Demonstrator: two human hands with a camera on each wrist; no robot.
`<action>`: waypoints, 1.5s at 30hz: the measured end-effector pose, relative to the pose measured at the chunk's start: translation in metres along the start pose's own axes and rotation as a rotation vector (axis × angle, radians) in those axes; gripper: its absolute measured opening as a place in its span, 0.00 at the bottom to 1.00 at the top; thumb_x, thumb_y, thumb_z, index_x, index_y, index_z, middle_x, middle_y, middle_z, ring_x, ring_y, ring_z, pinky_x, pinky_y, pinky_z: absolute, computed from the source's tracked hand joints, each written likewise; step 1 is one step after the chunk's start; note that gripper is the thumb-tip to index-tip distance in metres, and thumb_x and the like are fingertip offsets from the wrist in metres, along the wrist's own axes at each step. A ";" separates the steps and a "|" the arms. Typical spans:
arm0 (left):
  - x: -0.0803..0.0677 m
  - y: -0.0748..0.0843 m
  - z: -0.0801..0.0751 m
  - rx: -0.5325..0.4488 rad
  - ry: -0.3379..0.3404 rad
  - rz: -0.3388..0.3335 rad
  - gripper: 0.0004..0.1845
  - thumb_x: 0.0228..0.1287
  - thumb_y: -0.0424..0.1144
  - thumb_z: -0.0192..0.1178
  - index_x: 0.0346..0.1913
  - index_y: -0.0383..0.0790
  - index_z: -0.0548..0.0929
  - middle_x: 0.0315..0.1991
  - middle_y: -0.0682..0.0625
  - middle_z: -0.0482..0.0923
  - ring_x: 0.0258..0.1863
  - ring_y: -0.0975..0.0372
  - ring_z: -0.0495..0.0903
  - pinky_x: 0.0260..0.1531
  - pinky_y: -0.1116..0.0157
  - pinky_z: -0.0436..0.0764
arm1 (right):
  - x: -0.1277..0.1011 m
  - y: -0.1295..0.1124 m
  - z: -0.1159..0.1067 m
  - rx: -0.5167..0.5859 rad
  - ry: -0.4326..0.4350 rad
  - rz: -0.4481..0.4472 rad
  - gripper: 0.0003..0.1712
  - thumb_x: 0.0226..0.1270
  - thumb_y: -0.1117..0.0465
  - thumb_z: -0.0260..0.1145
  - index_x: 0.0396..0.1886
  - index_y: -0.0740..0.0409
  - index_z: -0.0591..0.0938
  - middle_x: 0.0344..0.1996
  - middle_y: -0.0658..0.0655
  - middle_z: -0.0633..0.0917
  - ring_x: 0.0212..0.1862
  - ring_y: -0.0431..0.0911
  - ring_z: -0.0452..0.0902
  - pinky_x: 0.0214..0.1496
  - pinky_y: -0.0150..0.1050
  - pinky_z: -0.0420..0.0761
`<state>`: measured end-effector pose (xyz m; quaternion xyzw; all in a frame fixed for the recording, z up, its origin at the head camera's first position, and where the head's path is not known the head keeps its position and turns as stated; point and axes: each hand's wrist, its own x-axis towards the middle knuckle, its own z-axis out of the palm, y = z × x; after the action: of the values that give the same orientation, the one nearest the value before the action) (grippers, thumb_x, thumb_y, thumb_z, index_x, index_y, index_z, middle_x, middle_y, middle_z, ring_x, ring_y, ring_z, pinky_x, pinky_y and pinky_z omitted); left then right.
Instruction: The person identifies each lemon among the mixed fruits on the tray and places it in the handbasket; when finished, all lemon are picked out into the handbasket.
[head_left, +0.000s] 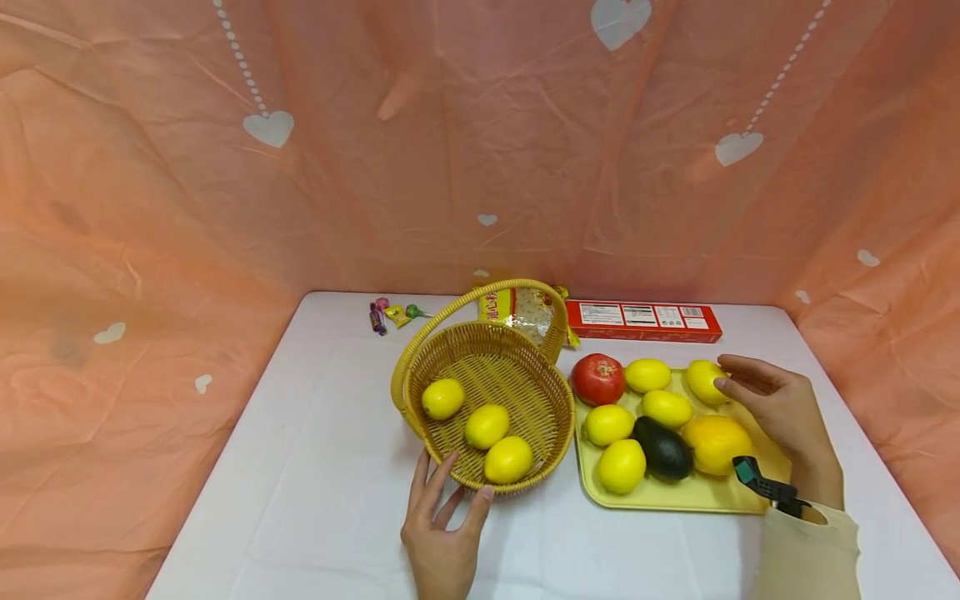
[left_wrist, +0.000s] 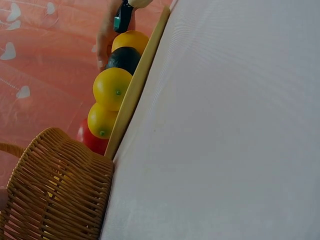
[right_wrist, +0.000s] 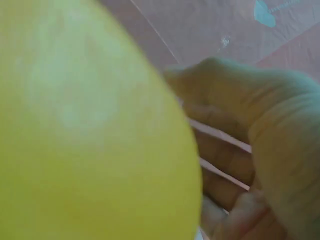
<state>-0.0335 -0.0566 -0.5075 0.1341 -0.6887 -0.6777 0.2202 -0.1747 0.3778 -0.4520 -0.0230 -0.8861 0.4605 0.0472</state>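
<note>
Lemon (head_left: 705, 381) at tray's (head_left: 678, 497) far edge, right fingers (head_left: 738, 390) curling on it; left fingers (head_left: 450, 483) spread at basket (head_left: 525, 483) rim.

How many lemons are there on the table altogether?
8. Three lie in the wicker basket. Five sit on the yellow tray. None seem hidden.

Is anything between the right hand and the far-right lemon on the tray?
Nothing visible. The right hand already has its fingers curled around the lemon at the tray's back right corner; the other fruit lies to its left.
</note>
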 end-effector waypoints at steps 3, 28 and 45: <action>0.000 0.000 0.000 0.000 0.001 -0.001 0.31 0.59 0.27 0.82 0.67 0.39 0.88 0.83 0.37 0.64 0.77 0.45 0.73 0.57 0.68 0.90 | 0.000 0.001 -0.001 -0.078 -0.007 0.069 0.37 0.80 0.47 0.72 0.77 0.65 0.78 0.60 0.45 0.89 0.54 0.25 0.80 0.48 0.11 0.79; 0.000 0.001 0.000 -0.001 -0.005 -0.024 0.33 0.58 0.28 0.83 0.68 0.38 0.87 0.84 0.37 0.63 0.77 0.46 0.73 0.58 0.65 0.90 | -0.007 -0.015 -0.014 -0.018 -0.054 -0.048 0.31 0.80 0.56 0.73 0.76 0.62 0.79 0.53 0.26 0.84 0.50 0.19 0.80 0.49 0.13 0.80; -0.001 0.004 0.001 -0.006 -0.006 -0.027 0.31 0.59 0.29 0.83 0.67 0.39 0.87 0.84 0.36 0.63 0.78 0.43 0.72 0.59 0.63 0.91 | -0.004 -0.087 0.062 0.258 -0.520 -0.369 0.25 0.74 0.72 0.73 0.68 0.64 0.84 0.60 0.49 0.90 0.58 0.42 0.89 0.61 0.32 0.90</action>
<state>-0.0326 -0.0555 -0.5032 0.1408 -0.6853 -0.6831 0.2094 -0.1771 0.2768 -0.4163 0.2620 -0.7923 0.5428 -0.0951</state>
